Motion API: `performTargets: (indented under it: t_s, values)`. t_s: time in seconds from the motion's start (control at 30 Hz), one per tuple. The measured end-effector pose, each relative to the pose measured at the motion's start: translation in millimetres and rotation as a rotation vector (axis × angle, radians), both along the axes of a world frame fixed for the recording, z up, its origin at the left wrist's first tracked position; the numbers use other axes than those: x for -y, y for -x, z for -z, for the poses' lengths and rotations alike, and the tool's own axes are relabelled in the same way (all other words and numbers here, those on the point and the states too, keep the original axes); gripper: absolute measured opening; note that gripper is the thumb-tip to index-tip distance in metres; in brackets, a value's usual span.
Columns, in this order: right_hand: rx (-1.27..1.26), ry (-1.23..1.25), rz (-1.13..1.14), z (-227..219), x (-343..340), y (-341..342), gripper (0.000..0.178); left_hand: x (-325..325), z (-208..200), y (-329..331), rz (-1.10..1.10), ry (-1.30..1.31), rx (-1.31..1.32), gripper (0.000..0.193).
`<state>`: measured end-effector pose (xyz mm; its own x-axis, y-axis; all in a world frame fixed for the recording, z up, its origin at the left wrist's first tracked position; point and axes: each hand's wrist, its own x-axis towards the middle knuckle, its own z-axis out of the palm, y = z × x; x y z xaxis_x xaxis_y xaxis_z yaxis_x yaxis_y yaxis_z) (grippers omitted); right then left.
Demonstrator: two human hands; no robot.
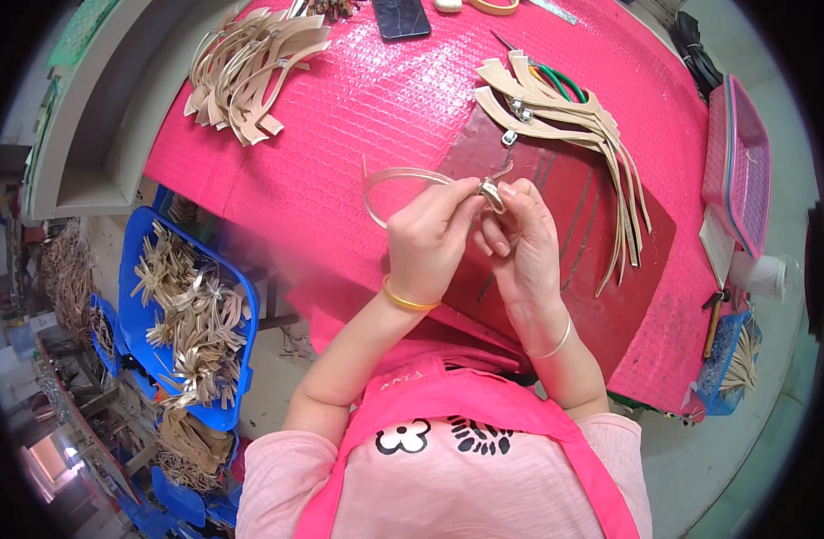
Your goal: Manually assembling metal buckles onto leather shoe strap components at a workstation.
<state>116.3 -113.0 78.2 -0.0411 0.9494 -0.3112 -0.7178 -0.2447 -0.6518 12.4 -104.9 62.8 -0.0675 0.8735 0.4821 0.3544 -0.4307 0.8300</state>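
My left hand (427,235) and my right hand (527,235) meet over the near part of the pink table. Their fingertips pinch a small silvery buckle (490,192) from both sides. A thin beige strap (374,184) runs out past my left hand and curls to the left, its free end pointing up. The fingers hide part of how strap and buckle join. Beyond my right hand, several beige straps with small metal buckles (556,117) lie in a bundle across a dark red mat (632,269).
More beige straps (250,76) are heaped at the far left, near a dark phone (401,18). A blue bin (241,359) full of strap pieces stands left of the table. At right are a pink basket (740,166), a wooden-handled tool (712,331) and a blue basket (723,402).
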Motion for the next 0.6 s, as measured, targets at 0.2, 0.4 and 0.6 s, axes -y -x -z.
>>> performTargets:
  t_s: [0.2,0.4,0.6]
  values:
    - [0.09,-0.042,0.047,7,-2,0,0.015,0,-2,2,-0.012,-0.015,-0.011,0.015]
    - [0.138,-0.041,0.06,9,-7,-4,0.016,1,0,0,-0.009,-0.033,-0.002,0.016]
    - [0.384,-0.191,-0.119,9,-15,-14,0.014,-2,-10,11,0.113,-0.103,-0.175,0.015]
